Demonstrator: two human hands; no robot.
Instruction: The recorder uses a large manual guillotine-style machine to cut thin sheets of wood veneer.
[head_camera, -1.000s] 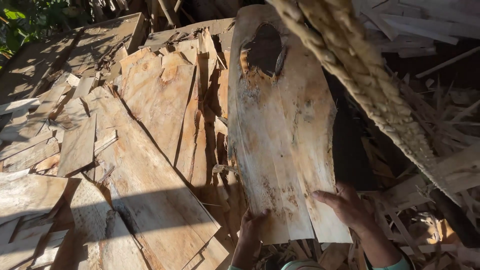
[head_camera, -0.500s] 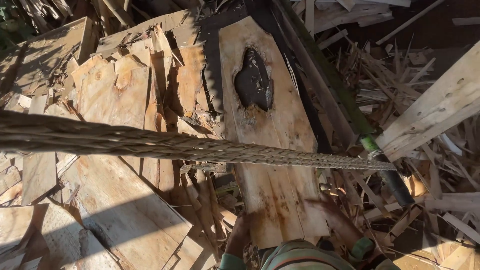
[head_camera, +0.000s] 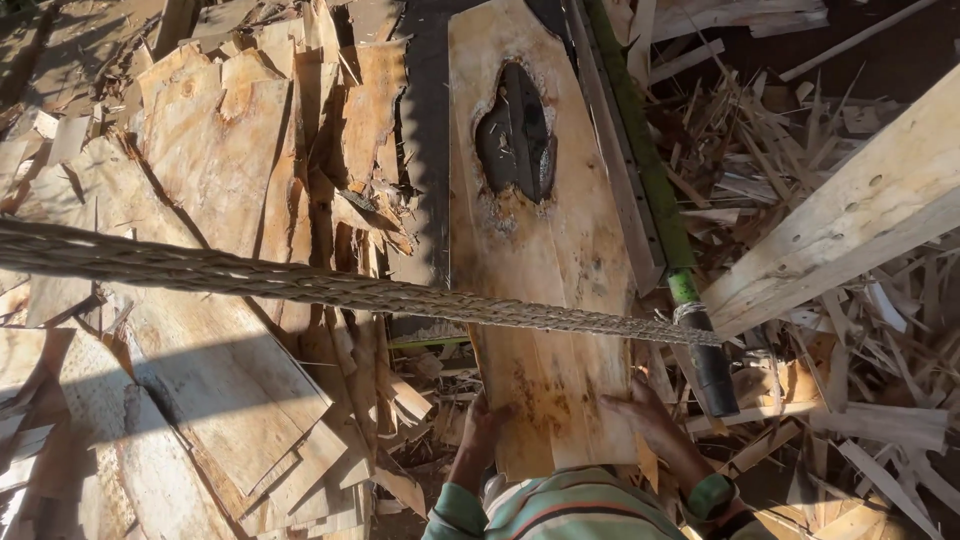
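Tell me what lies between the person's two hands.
In the head view, the near end of the long pale wood veneer sheet with a dark hole spans the gap between left hand and right hand.

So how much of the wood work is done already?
Many thin wood sheets already lie spread out on the left. Right now the left hand and right hand grip the near end of one sheet with a dark hole, lying lengthwise beside a green pole. It is not yet let go. Loose scraps are piled on the right. A thick rope crosses in front.
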